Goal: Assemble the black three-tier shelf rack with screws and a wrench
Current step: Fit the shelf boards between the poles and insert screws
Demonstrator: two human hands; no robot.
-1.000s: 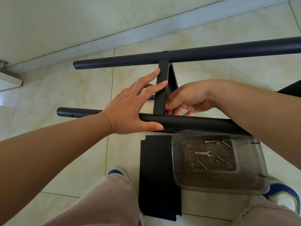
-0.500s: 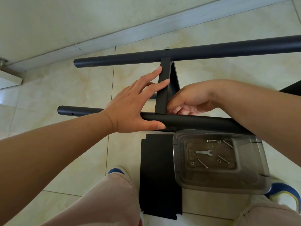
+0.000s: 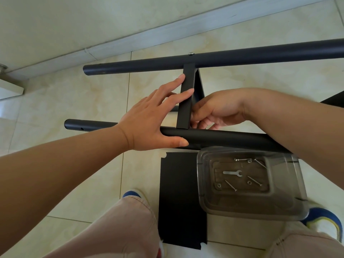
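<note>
Rack frame lies on its side on the tiled floor point(image 3: 55, 101), near the wall. 2 black tubes run left to right, slightly tilted: far tube point(image 3: 223, 57) with its open end pointing left and a screw head point(image 3: 191, 53) on top; near tube point(image 3: 223, 139) also ending at left, a small hole by that end. A flat crossbar point(image 3: 186, 101) joins them, long axis running away from the person.

Left hand point(image 3: 149, 123) lies flat over the near tube, fingers straight and spread, fingertips touching the crossbar's left edge, thumb along the tube's near side. Right hand point(image 3: 217, 110) sits just right of the crossbar, fingers curled at its lower end; cannot tell what they pinch.

Below the near tube a black shelf panel point(image 3: 178, 202) lies flat on the floor, long axis toward the person. On its right edge rests a clear plastic tub point(image 3: 290, 183) holding a small wrench point(image 3: 232, 172), loose screws point(image 3: 254, 181) and nuts. Shoes and trouser legs at the bottom edge.
</note>
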